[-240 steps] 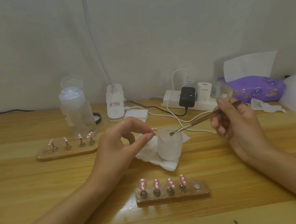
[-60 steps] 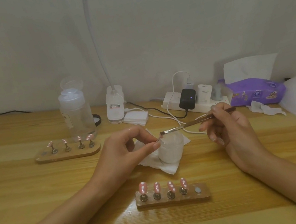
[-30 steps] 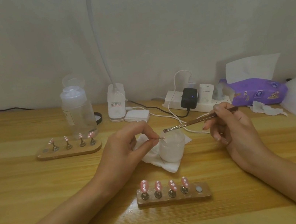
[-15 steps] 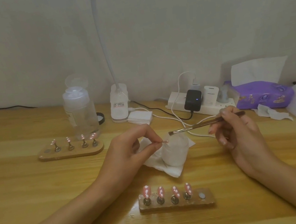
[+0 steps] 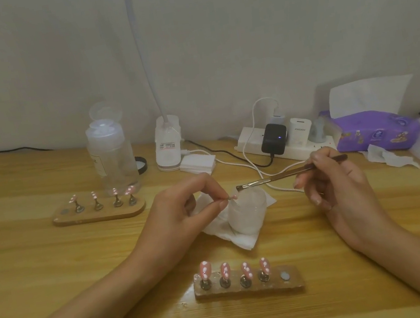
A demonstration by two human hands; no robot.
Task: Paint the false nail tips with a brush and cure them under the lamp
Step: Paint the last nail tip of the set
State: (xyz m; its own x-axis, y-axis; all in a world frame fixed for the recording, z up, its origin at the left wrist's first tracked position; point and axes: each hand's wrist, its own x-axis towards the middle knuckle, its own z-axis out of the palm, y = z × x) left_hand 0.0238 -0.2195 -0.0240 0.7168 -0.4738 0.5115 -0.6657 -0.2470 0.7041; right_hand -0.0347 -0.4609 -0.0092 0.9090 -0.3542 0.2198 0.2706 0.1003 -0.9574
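Left hand (image 5: pixel 184 215) pinched the small pink nail tip (image 5: pixel 233 197) between thumb and forefinger, centre frame. Right hand (image 5: pixel 336 182) gripped the thin brush (image 5: pixel 283 175). Its flat bristles, on the tip 2 s ago, sat just above it, over the round frosted jar (image 5: pixel 247 212). Likely mid-coat, curing not started.

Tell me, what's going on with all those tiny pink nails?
Someone is painting false nails. Their left hand pinches one small nail tip above a frosted cup, and their right hand holds a brush with its bristles close beside that tip. Four pink tips with white dots already stand on the near holder, which has one free spot. Four more tips stand on the far holder.
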